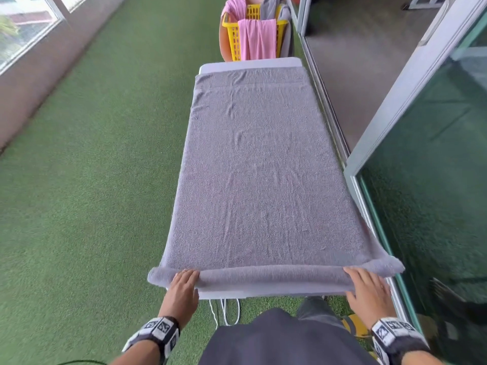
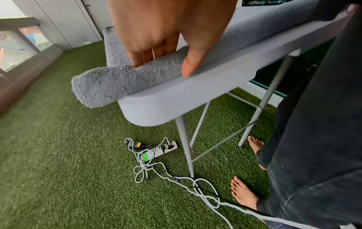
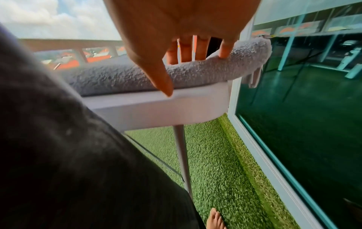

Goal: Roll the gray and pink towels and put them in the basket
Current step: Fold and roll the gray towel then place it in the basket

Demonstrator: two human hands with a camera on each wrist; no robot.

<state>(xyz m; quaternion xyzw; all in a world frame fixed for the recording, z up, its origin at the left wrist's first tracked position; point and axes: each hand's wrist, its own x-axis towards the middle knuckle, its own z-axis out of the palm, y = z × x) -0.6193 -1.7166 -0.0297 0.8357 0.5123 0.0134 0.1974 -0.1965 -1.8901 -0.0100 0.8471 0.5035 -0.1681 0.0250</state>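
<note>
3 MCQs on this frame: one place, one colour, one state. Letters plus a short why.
1. Where is the yellow basket?
A. past the table's far end
B. under the table
C. on the table

2. What colour towel hangs over the basket's front rim?
A. white
B. pink
C. blue

3. What state is the gray towel in?
A. fully rolled
B. folded in half
C. rolled only at the near edge

Key: 1 A, it stands beyond the table. 2 B, the pink towel drapes there. 3 C, the left hand and right hand rest on a thin roll; the rest lies flat.
</note>
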